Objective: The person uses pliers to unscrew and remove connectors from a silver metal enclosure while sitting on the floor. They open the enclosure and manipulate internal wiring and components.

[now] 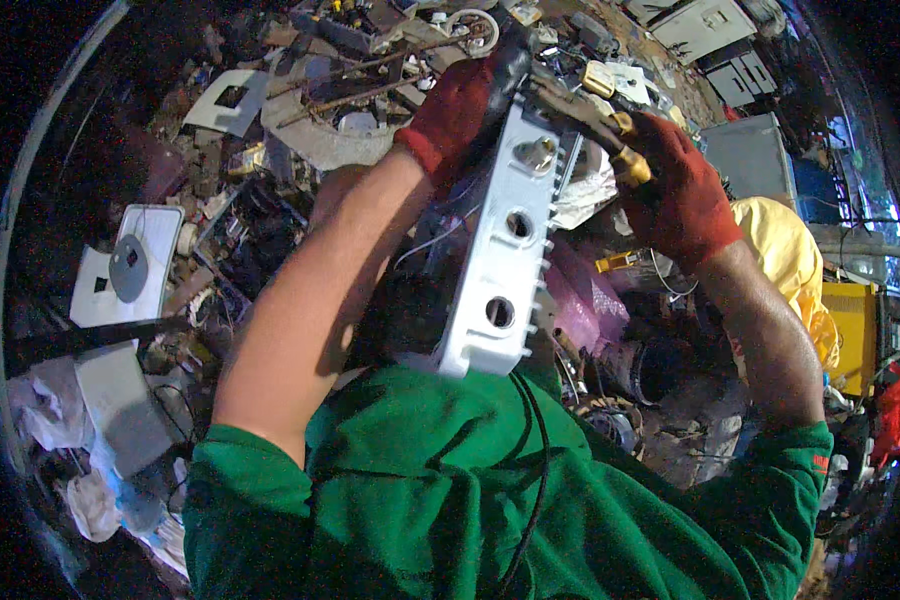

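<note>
A silver finned metal housing (475, 275) with round holes in its side slants up in front of my chest. My left hand (460, 115), in a red glove with dark fingers, is closed around its far end. My right hand (678, 190), also in a red glove, is closed on worn pliers (585, 115) with yellowish handle ends. The pliers' jaws reach to the far end of the housing, near my left fingers. Exactly what the jaws touch is hidden. A black cable (538, 450) hangs over my green shirt below the housing.
Mixed scrap covers the floor around me. White panels (145, 265) lie at the left, with a pale box (128, 405) nearer. On the right are a yellow sack (775, 250), a yellow crate (850, 335) and a grey metal cabinet (745, 155). Pink plastic (585, 300) lies beyond the housing.
</note>
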Available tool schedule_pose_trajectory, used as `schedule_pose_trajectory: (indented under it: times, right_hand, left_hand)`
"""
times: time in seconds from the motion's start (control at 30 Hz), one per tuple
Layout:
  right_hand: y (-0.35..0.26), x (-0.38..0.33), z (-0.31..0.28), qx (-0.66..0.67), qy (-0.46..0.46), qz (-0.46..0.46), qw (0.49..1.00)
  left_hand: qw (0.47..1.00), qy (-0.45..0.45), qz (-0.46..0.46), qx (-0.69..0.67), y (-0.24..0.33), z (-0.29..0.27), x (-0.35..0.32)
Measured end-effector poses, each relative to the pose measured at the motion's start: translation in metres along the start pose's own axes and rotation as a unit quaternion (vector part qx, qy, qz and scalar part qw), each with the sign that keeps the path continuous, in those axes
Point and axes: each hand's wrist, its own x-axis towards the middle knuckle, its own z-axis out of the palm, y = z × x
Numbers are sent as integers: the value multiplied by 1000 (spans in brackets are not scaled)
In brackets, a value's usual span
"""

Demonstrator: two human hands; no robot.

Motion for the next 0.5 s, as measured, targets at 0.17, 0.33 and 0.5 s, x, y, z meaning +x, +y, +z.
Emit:
schedule_pose_trajectory:
  times: [0.17, 0.33, 0.5]
  right_hand:
    - [18, 12, 15, -33, -30, -11, 999]
    - [20, 31, 21, -29, -107, -17, 994]
    - [24, 31, 32, -35, -130, 8, 991]
  left_hand:
    - [998, -18, -47, -39, 27, -7, -5]
    - [997, -22, -60, -46, 34, -12, -9]
    - [997, -22, -58, -45, 35, -13, -4]
